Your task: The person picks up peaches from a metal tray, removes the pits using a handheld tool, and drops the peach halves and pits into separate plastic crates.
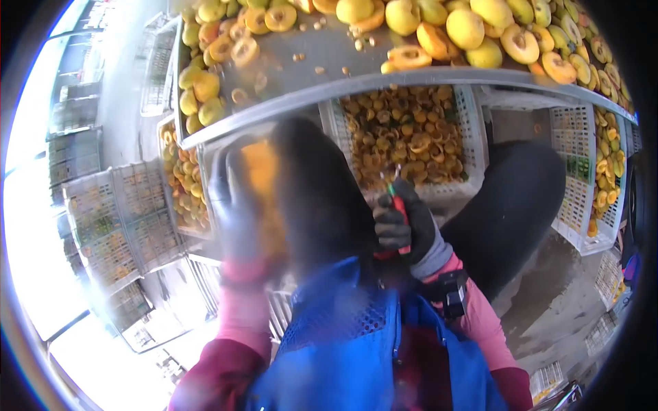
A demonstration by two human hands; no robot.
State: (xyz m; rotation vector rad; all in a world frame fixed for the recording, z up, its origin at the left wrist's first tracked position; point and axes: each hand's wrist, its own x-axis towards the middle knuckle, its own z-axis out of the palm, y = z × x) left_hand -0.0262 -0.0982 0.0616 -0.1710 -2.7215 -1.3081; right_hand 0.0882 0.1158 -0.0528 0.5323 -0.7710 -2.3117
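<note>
My right hand (406,222), in a dark glove, is closed around a small tool with a red and green handle (400,209), its metal tip pointing up. My left hand (236,198) is gloved and smeared by blur at the left of my leg. Beside it is a blurred orange-yellow patch (260,168); whether the hand holds anything there cannot be made out. Whole and halved yellow fruit (465,29) lies on the metal table (295,61) above my hands. Below the table edge, a white crate (474,137) holds small brown and orange pieces.
A crate of fruit (184,181) stands at the left, near stacked grey crates (113,222). Another white crate (574,151) with fruit is at the right. My dark-clad knees (517,198) flank the middle crate. The table's raised metal rim (301,101) runs across above them.
</note>
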